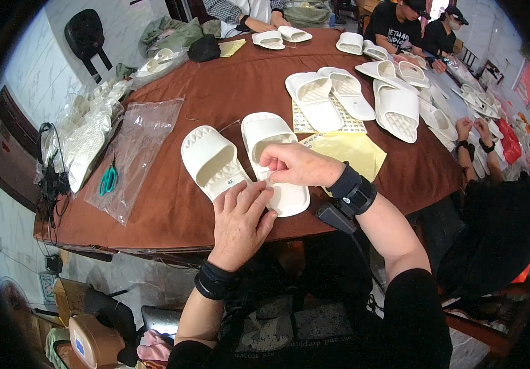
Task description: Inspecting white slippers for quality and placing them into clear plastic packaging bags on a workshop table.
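A pair of white slide slippers lies in front of me, toes pointing away: the left slipper [209, 161] has a small printed mark on its heel, and the right slipper [290, 200] sits beside it. My left hand [240, 221] rests with its fingers stretched over the inner heel edges of both slippers. Above the right slipper's footbed, my right hand [298, 165] is closed in a pinch. A thin strand seems to run by its fingertips, but what they hold is too small to make out. Black bands circle both wrists.
Left on the brown-covered table [215, 83] are teal scissors [108, 179] on a clear plastic bag [148, 132] and bagged slippers [80, 138]. Yellow sheets [354, 150] lie right, near another slipper pair [323, 98] and a slipper pile [397, 111]. Other people sit around the table.
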A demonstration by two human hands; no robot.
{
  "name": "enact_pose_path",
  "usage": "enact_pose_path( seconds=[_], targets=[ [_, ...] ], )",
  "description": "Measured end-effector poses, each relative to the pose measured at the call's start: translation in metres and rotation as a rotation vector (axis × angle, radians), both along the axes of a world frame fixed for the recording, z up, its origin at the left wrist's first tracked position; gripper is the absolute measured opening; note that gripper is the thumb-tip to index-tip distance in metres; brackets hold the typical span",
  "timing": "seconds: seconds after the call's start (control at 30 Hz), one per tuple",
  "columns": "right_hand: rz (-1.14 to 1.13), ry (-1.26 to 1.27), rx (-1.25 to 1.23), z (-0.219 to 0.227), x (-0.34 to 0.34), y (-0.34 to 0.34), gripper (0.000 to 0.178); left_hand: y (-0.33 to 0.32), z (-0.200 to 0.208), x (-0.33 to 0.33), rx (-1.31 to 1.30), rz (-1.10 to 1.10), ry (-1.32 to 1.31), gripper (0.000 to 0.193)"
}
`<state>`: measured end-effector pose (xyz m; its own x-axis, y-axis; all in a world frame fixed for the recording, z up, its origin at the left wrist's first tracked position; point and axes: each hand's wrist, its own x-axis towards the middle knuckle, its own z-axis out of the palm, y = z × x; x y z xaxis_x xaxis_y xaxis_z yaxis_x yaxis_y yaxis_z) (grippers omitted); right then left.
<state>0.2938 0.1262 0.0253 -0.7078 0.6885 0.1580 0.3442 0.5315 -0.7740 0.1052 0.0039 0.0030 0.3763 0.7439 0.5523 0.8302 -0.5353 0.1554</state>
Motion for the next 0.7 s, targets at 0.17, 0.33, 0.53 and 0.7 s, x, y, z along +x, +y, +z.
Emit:
enact_pose_path(
  seconds=[0.17,0.33,0.53,0.7],
  targets=[
    [0.049,0.025,-0.017,-0.0009,0.0010,0.0025,0.026,0.0000,0.0001,-0.0007,0.001,-0.009,-0.005,0.040],
    [0.020,0.072,0.030,-0.0045,-0.0013,0.0024,0.024,-0.0001,-0.0002,-0.0001,0.001,-0.009,-0.006,0.040],
    [-0.049,0.024,0.124,-0.0047,-0.0049,0.0003,0.022,-0.0003,-0.0007,-0.0003,-0.009,0.003,0.008,0.040],
    [-0.074,0.041,0.100,-0.0049,-0.0044,-0.0003,0.022,-0.0005,-0.0006,0.0000,-0.008,-0.003,0.002,0.041]
  ],
)
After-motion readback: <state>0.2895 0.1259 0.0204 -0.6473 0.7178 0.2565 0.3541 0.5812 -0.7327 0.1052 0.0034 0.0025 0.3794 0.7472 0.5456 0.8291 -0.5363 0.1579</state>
